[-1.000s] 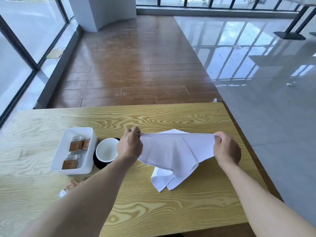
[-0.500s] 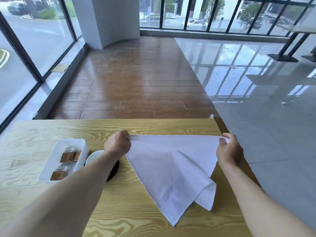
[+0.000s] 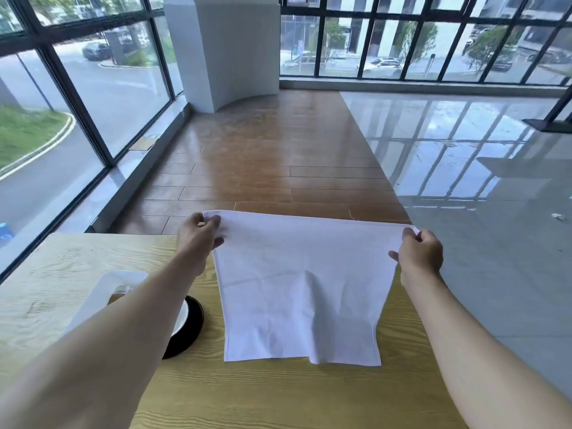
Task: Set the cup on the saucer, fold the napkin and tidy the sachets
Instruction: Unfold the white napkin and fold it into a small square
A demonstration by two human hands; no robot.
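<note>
At 9 o'clock, tray: I see a white rectangular plastic tray (image 3: 102, 289), mostly behind my left forearm.
Saucer: round black saucer (image 3: 188, 332) at 7 o'clock of the napkin, white cup (image 3: 181, 317) on it.
Left hand (image 3: 198, 233): pinched on the napkin's top left corner.
Napkin: white square cloth napkin (image 3: 300, 289), spread, hanging over the light wooden table (image 3: 46, 274).
Right hand (image 3: 421, 252): clamped on the top right corner.

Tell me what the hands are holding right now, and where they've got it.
Both hold the white napkin by its two top corners: the left hand pinches the left corner, the right hand the right one. It hangs spread open above the table.
</note>
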